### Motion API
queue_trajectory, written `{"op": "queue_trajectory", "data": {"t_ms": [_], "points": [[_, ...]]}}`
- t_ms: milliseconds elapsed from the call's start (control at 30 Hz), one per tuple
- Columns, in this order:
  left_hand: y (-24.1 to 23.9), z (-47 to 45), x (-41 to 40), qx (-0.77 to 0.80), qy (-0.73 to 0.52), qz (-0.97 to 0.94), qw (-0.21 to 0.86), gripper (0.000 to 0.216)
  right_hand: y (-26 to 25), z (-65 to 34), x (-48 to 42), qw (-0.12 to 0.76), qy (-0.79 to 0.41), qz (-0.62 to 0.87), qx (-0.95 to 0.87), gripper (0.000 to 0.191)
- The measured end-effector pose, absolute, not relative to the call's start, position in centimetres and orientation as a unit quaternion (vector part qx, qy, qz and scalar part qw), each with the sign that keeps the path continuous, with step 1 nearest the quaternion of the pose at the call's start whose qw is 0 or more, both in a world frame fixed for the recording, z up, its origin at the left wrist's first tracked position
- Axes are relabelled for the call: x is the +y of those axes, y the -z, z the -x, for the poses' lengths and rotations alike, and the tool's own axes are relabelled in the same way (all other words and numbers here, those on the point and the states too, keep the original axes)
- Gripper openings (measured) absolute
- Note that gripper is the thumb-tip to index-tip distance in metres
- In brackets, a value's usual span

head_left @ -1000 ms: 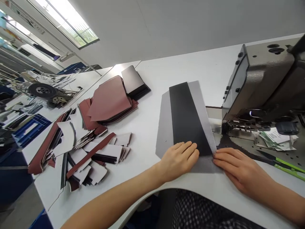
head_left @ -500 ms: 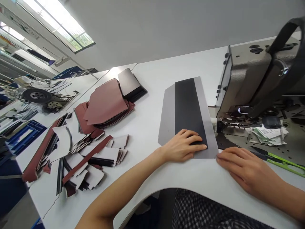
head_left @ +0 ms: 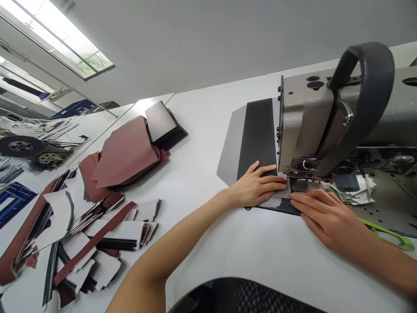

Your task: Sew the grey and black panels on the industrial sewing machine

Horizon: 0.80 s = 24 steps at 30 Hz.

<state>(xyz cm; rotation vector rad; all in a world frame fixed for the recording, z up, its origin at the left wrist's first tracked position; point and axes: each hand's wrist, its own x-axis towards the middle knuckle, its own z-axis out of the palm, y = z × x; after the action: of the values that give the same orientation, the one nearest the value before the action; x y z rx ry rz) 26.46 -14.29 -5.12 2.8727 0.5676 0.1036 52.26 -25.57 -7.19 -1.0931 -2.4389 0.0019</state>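
Note:
A flat panel, grey with a broad black band (head_left: 257,134), lies on the white table beside the sewing machine (head_left: 302,126). Its right edge runs close along the machine head. My left hand (head_left: 257,187) rests open on the panel's near part, fingers spread towards the presser foot area. At the near end a dark strip with a greyish patch (head_left: 276,203) shows under that hand. My right hand (head_left: 325,215) lies open, fingers together and stretched out, its fingertips at the right end of this strip, just in front of the needle area. The stitching point itself is mostly hidden.
Left on the table are a stack of maroon pieces (head_left: 127,152), a grey and black stack (head_left: 161,124) and a heap of white, black and maroon scraps (head_left: 97,243). Green-handled snips (head_left: 391,237) lie beyond my right forearm, near paper labels (head_left: 360,191).
The panel has turned slightly and its near right edge has come to the machine's foot. Both hands have moved along with it, and the dark strip now shows. The camera view has shifted right.

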Motion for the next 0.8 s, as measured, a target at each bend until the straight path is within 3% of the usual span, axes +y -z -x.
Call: {"op": "queue_trajectory", "data": {"t_ms": [800], "points": [[5.23, -26.65, -15.12, 0.219, -0.054, -0.966, 0.129, 0.04, 7.24, -52.78, -25.72, 0.265, -0.04, 0.388, -0.882, 0.032]]}}
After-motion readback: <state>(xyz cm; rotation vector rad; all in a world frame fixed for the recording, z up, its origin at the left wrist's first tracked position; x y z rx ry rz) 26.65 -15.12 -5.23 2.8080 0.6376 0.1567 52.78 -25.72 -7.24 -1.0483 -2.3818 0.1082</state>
